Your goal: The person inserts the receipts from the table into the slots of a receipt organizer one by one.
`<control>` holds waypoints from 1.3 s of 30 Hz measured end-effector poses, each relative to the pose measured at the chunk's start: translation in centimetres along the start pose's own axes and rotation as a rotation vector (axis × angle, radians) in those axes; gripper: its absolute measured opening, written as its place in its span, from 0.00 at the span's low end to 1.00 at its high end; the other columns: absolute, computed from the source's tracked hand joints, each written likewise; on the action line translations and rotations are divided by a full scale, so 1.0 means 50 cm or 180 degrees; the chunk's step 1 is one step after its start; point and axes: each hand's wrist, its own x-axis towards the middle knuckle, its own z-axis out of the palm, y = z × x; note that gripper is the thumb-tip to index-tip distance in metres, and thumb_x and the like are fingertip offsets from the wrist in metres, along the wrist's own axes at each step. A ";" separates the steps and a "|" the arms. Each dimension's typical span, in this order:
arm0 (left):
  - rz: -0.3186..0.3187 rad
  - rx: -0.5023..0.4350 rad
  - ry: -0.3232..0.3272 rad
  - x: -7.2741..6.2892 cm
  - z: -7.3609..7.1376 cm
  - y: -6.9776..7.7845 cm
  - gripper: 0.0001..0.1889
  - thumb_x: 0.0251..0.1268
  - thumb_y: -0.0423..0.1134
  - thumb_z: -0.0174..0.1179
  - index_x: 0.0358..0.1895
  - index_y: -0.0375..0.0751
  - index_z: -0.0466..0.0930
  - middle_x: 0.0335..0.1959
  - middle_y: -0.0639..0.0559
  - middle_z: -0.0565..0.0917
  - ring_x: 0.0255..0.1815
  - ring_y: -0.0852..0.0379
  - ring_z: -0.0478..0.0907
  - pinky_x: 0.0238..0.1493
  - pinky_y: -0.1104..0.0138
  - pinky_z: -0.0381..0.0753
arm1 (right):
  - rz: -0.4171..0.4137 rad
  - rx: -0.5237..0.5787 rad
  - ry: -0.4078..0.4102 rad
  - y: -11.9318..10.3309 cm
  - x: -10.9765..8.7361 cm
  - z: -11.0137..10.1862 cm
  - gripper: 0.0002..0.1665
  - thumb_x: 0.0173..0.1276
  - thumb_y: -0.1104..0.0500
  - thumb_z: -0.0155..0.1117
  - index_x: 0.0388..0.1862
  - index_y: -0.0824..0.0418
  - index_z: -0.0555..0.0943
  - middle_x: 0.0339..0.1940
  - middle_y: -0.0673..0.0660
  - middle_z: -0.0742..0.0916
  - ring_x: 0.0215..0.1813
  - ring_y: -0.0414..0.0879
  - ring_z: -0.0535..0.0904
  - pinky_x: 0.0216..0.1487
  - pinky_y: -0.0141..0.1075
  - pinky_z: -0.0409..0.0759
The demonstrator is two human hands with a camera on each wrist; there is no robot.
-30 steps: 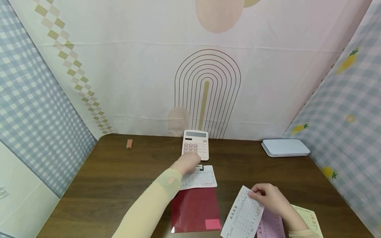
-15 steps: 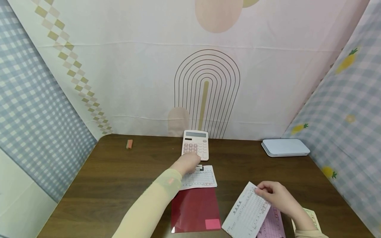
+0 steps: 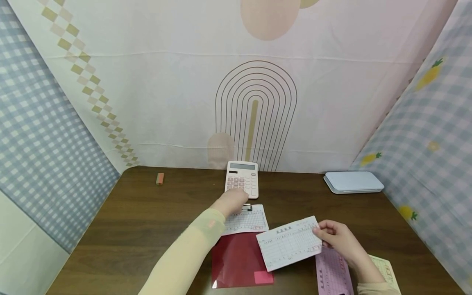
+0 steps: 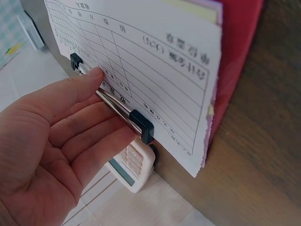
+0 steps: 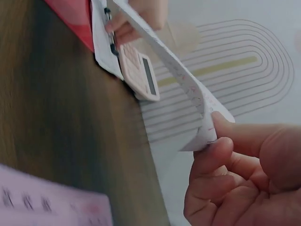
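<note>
In the head view a red clipboard (image 3: 237,256) lies on the table with clipped form sheets (image 3: 250,221) at its far end. My left hand (image 3: 232,202) pinches the metal clip (image 4: 115,103) with its black ends; in the left wrist view the thumb lies on top and the fingers are underneath. A loose white printed form (image 3: 289,244) is pinched by my right hand (image 3: 341,241) at its right edge, between thumb and fingers. It hangs over the clipboard's right side. In the right wrist view the form (image 5: 183,77) appears edge-on and bent near the fingers.
A purple form (image 3: 333,270) and a yellow form (image 3: 385,272) lie under and beside my right forearm. A calculator (image 3: 243,176) stands beyond the clip. An orange eraser (image 3: 160,178) is at the back left, a pale blue case (image 3: 354,182) at the back right.
My right hand has turned the white form from a steep slant to nearly level and brought it left over the clipboard, uncovering more of the purple form. The left hand stays put.
</note>
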 end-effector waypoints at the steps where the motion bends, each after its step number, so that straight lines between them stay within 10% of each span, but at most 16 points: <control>1: -0.0001 0.0004 -0.0002 0.000 0.000 0.000 0.05 0.52 0.29 0.64 0.28 0.44 0.80 0.33 0.51 0.84 0.34 0.55 0.79 0.42 0.63 0.79 | 0.0044 0.0058 0.0010 0.000 0.003 0.005 0.15 0.66 0.60 0.61 0.41 0.73 0.75 0.19 0.48 0.74 0.23 0.37 0.69 0.24 0.29 0.69; 15: -0.0033 -0.0054 -0.0116 -0.001 -0.004 0.000 0.06 0.52 0.32 0.67 0.30 0.45 0.79 0.31 0.53 0.82 0.33 0.57 0.76 0.39 0.64 0.78 | 0.0019 0.0290 -0.0385 0.003 0.033 0.068 0.17 0.67 0.58 0.60 0.42 0.74 0.74 0.17 0.50 0.76 0.20 0.37 0.70 0.21 0.27 0.69; 39: -0.0108 -0.0251 -0.0203 -0.001 -0.010 0.002 0.08 0.50 0.32 0.69 0.34 0.44 0.81 0.31 0.54 0.81 0.33 0.58 0.76 0.40 0.65 0.78 | 0.0596 0.0333 0.0192 -0.002 0.084 0.180 0.12 0.61 0.58 0.64 0.35 0.67 0.81 0.12 0.49 0.71 0.16 0.39 0.63 0.16 0.29 0.62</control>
